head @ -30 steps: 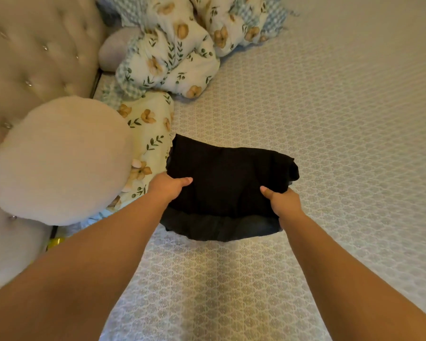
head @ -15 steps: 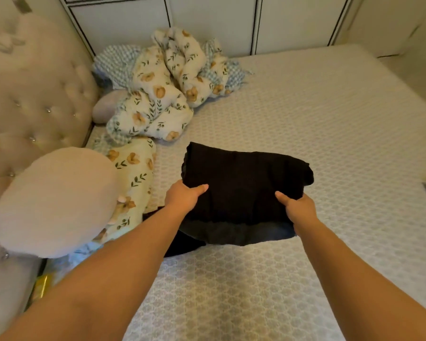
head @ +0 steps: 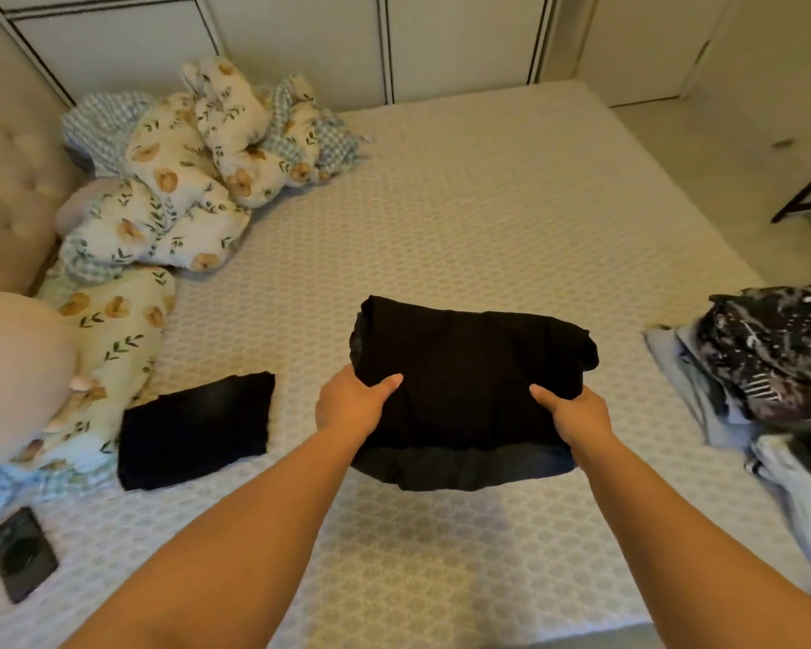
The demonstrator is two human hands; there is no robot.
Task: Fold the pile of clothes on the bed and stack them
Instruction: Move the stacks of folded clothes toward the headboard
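Observation:
A folded black garment (head: 469,363) hangs just above the middle of the bed (head: 464,217). My left hand (head: 352,405) grips its near left edge, thumb on top. My right hand (head: 577,414) grips the near right edge the same way. A second folded black garment (head: 197,428) lies flat on the bed to the left. At the right edge of the bed sits a loose pile of clothes (head: 768,367), with a dark patterned piece on top of pale blue and white ones.
A crumpled floral duvet (head: 193,180) fills the far left corner by the tufted headboard (head: 5,189). A round pale cushion (head: 15,363) and a floral pillow (head: 113,339) lie at the left. A black phone (head: 20,559) rests near the front left.
The black garment has travelled right, away from the cushion, still held by both hands. The view has swung up and right, revealing the folded black piece, the phone and the clothes pile.

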